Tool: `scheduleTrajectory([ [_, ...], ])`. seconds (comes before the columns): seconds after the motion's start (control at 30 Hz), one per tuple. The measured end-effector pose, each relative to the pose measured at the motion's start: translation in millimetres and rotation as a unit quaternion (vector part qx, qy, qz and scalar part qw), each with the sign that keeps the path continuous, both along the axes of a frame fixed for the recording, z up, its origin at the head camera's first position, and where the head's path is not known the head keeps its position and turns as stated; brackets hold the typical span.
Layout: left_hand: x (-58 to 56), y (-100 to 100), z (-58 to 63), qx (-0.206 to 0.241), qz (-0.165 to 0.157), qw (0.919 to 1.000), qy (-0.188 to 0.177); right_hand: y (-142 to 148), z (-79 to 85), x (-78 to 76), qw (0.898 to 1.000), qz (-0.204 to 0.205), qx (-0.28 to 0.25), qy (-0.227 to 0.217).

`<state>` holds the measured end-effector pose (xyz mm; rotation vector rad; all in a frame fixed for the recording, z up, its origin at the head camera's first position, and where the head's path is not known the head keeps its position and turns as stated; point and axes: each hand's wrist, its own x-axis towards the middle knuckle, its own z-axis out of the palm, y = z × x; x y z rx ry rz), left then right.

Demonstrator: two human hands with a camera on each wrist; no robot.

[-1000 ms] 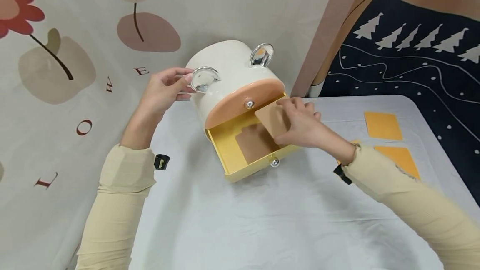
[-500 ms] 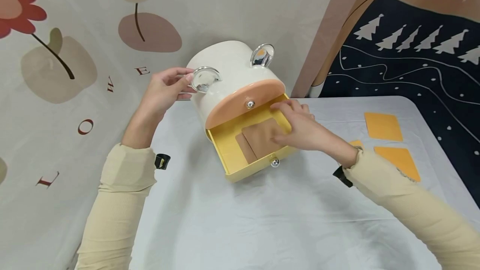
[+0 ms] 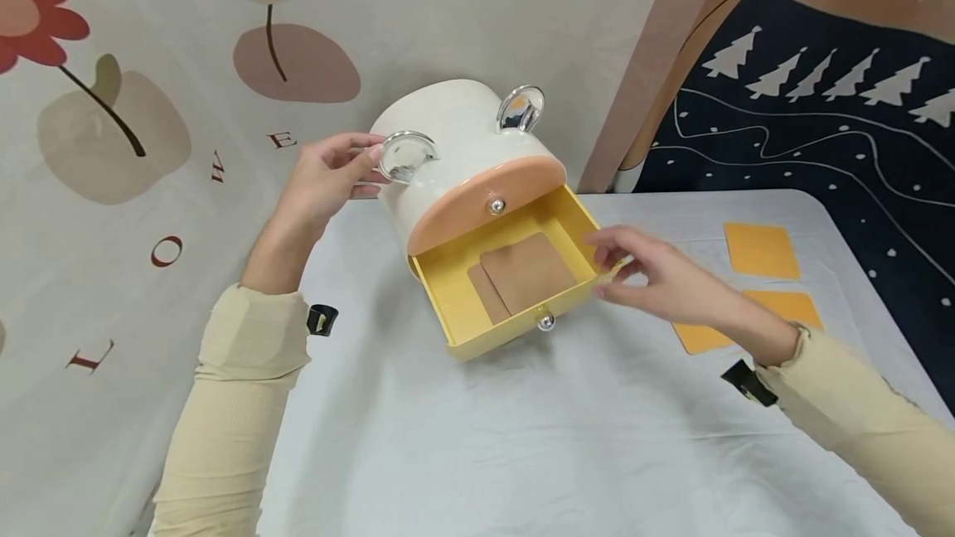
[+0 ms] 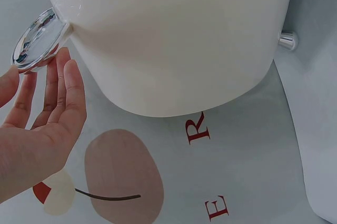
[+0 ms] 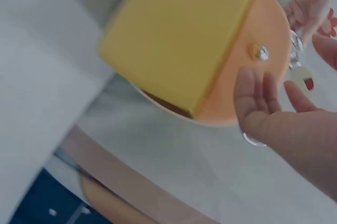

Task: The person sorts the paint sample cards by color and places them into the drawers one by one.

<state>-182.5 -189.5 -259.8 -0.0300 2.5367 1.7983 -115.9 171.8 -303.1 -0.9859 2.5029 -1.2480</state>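
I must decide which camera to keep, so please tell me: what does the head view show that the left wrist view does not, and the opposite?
Only the head view shows the open yellow drawer with two brown cards inside, the orange cards and the right hand.

Only the left wrist view shows the red letter R and a small silver peg at the edge of the white body.

Both show this body, the left hand pinching a silver ear, and the red letter E.

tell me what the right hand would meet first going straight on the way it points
Likely the right side of the yellow, open-topped rectangular drawer; depth is unclear, so the right hand might pass above.
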Motion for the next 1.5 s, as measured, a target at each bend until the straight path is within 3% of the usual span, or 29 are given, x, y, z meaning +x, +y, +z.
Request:
scheduleTrajectory([
  [0.17, 0.1, -0.4, 0.1, 0.001, 0.001, 1.0, 0.001, 3.5, -30.9, 12.6, 0.996, 0.054, -0.015, -0.065],
  [0.33, -0.4, 0.2, -0.5, 0.014, 0.0, 0.9999, 0.0, -0.3, -57.6, 19.0, 0.986, 0.082, -0.02, -0.143],
  [0.5, 0.2, 0.4, -0.7, 0.011, 0.0, 0.9999, 0.001, -4.5, -71.6, 22.0, 0.98, 0.095, -0.032, -0.172],
  [0.73, 1.0, -0.1, -0.2, 0.004, 0.001, 1.0, 0.001, -7.0, -74.6, 17.1, 0.983, 0.091, -0.027, -0.155],
  [1.1, -0.3, -0.7, 0.1, 0.015, -0.001, 0.9999, -0.003, -16.7, -71.6, -6.8, 0.984, 0.077, -0.021, -0.159],
  [1.5, 1.3, -0.9, 1.0, 0.02, -0.005, 0.9998, -0.004, -50.5, -67.2, -49.2, 0.985, 0.05, -0.018, -0.162],
])
